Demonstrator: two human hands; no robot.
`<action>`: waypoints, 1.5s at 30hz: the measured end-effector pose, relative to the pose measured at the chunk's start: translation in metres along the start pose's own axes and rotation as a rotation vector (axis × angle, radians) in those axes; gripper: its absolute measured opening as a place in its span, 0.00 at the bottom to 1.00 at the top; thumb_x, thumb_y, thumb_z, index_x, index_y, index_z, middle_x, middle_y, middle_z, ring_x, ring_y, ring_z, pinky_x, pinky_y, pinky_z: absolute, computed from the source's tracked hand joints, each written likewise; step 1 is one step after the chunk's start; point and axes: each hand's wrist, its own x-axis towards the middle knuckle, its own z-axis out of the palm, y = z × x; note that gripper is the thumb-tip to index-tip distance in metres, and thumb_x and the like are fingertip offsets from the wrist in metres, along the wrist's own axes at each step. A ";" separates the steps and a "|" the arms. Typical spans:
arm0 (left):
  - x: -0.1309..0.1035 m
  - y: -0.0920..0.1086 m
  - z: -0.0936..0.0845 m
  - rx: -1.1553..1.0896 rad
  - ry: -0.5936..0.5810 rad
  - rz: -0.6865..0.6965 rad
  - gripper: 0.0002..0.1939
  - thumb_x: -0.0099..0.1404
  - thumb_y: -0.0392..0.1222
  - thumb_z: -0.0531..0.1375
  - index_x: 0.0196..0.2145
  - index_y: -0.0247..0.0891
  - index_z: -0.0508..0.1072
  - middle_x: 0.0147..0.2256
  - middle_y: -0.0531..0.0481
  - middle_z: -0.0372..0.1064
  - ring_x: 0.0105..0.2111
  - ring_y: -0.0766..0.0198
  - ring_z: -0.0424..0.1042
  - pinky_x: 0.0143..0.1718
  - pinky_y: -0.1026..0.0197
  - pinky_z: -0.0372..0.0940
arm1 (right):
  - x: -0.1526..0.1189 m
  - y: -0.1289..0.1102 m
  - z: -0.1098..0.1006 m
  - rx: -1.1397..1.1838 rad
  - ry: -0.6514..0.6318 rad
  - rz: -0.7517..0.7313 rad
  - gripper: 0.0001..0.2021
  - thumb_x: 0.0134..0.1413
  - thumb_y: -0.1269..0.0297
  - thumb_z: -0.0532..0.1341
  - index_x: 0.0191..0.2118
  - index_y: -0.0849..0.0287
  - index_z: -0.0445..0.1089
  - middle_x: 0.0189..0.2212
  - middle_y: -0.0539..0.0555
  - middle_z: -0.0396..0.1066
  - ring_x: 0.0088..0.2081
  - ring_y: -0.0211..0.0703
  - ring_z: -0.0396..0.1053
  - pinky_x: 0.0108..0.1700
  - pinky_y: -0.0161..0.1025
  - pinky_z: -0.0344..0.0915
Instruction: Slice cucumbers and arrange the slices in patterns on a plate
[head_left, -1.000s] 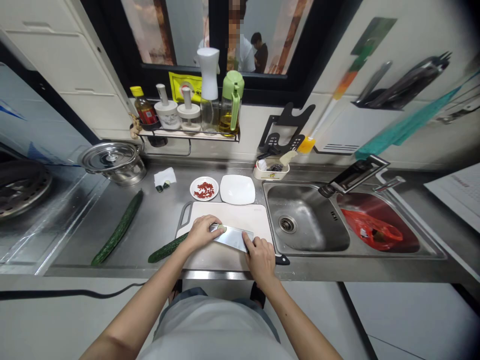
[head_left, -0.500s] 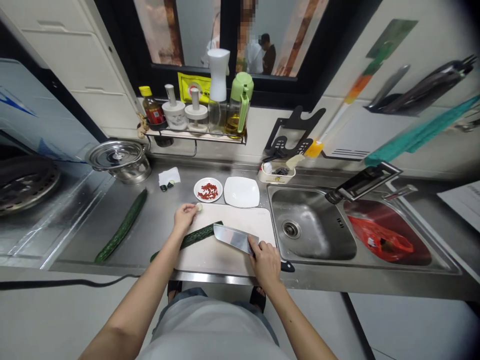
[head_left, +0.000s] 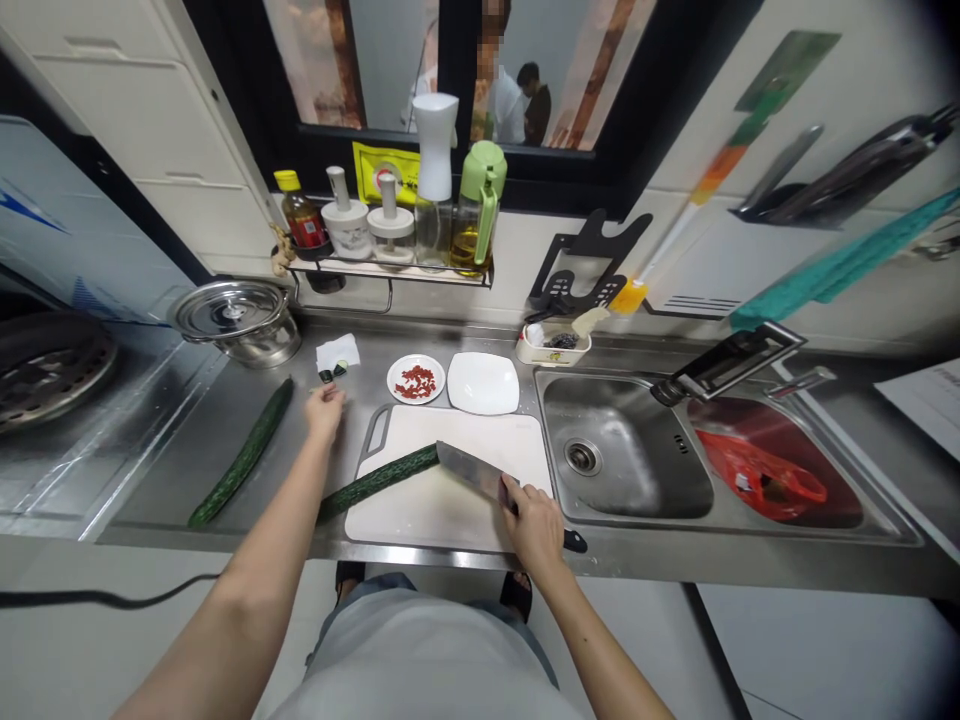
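My right hand (head_left: 534,520) is wrapped round the handle of a cleaver (head_left: 471,470), its blade over the white cutting board (head_left: 480,520). The blade's tip is by the right end of a green cucumber (head_left: 382,480) that lies slantwise across the board and past its left edge. My left hand (head_left: 325,408) is over the steel counter, left of the board, with its fingers pinched; what they hold, if anything, is too small to make out. Just beyond it, cucumber end pieces (head_left: 333,372) lie by a white tissue (head_left: 338,351). A second cucumber (head_left: 244,455) lies further left.
Behind the board stand a plate of red bits (head_left: 416,380) and a white plate (head_left: 483,383). To the right is a sink (head_left: 626,450) with a red bag (head_left: 761,478). A lidded pot (head_left: 240,320) is at left. Bottles (head_left: 304,215) stand on a rack. People show behind the window.
My left hand has moved left from the board's far left corner to the cucumber end pieces. The whitish round piece seen at its fingertips no longer shows. The cleaver has shifted and turned slightly.
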 end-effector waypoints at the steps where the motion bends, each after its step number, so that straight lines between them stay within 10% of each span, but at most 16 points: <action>1: -0.011 -0.004 0.000 0.096 -0.047 0.032 0.16 0.54 0.37 0.61 0.41 0.32 0.74 0.35 0.45 0.73 0.35 0.63 0.72 0.40 0.62 0.66 | 0.001 0.000 -0.001 0.059 0.000 0.017 0.20 0.56 0.65 0.57 0.56 0.52 0.67 0.37 0.54 0.73 0.40 0.43 0.67 0.42 0.36 0.56; 6: -0.057 -0.022 -0.001 0.347 -0.402 0.228 0.14 0.57 0.44 0.59 0.39 0.36 0.76 0.36 0.47 0.75 0.36 0.62 0.72 0.38 0.64 0.64 | 0.007 -0.003 -0.004 0.359 -0.018 0.150 0.19 0.62 0.58 0.50 0.51 0.55 0.71 0.45 0.54 0.74 0.44 0.43 0.70 0.44 0.35 0.61; 13: -0.042 -0.023 -0.016 0.632 -0.291 0.134 0.11 0.59 0.44 0.57 0.36 0.37 0.75 0.34 0.47 0.75 0.33 0.60 0.72 0.33 0.63 0.62 | 0.009 -0.007 -0.003 0.432 -0.055 0.150 0.18 0.62 0.56 0.48 0.46 0.55 0.72 0.36 0.53 0.76 0.37 0.42 0.71 0.36 0.33 0.59; 26: -0.136 -0.031 0.024 0.479 -0.702 0.997 0.13 0.67 0.46 0.54 0.45 0.43 0.74 0.43 0.46 0.70 0.44 0.60 0.68 0.47 0.58 0.64 | 0.025 -0.043 -0.009 0.109 -0.268 0.033 0.15 0.66 0.62 0.46 0.48 0.60 0.65 0.37 0.57 0.75 0.39 0.43 0.71 0.35 0.35 0.54; 45: -0.138 -0.040 0.030 0.565 -0.743 1.080 0.17 0.67 0.44 0.55 0.53 0.47 0.71 0.43 0.47 0.68 0.42 0.61 0.68 0.45 0.58 0.65 | 0.028 -0.064 -0.005 0.065 -0.279 -0.052 0.15 0.66 0.65 0.42 0.48 0.61 0.63 0.35 0.61 0.74 0.39 0.47 0.72 0.36 0.37 0.59</action>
